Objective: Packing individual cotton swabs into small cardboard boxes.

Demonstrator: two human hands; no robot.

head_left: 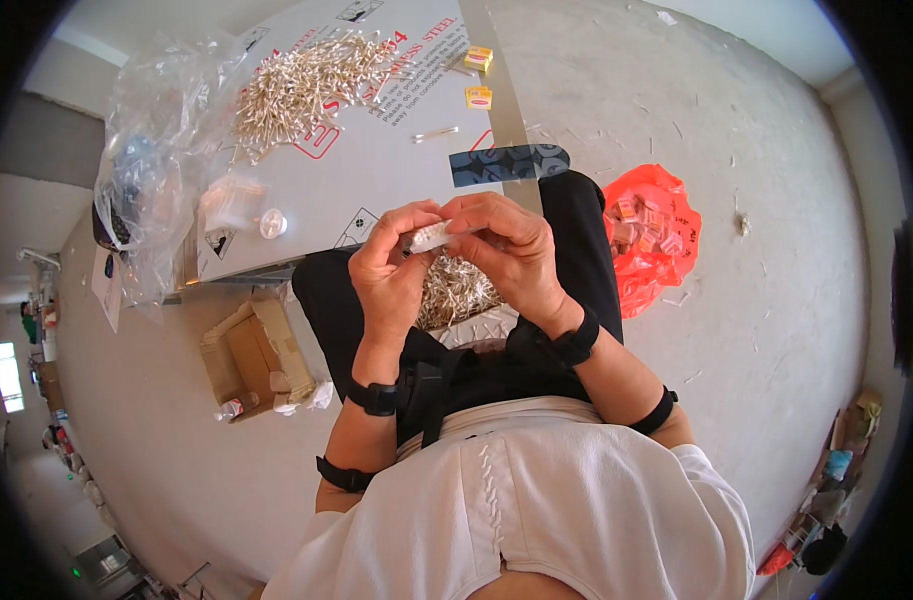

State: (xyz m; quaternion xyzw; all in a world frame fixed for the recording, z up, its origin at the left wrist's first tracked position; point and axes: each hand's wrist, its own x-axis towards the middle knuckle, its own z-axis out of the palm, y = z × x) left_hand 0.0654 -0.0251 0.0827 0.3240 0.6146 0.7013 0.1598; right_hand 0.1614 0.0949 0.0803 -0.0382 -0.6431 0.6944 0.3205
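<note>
My left hand (389,250) and my right hand (512,245) are raised together over my lap, fingers pinched on a small white packet (430,237). It seems to be a bundle of cotton swabs in a transparent wrap, white tips toward the left hand; my fingers cover part of it. Beneath the hands, between my knees, lies a heap of loose cotton swabs (459,292) in a holder mostly hidden by my arms and hands. A larger pile of cotton swabs (302,90) is spread on the table (407,165) ahead.
On the table are a transparent plastic bag (162,150), a small round white container (273,223), two small yellow boxes (479,97) and a dark patterned strip (507,164). A red bag (657,265) of small packets lies right on the floor; an open cardboard box (252,355) stands left.
</note>
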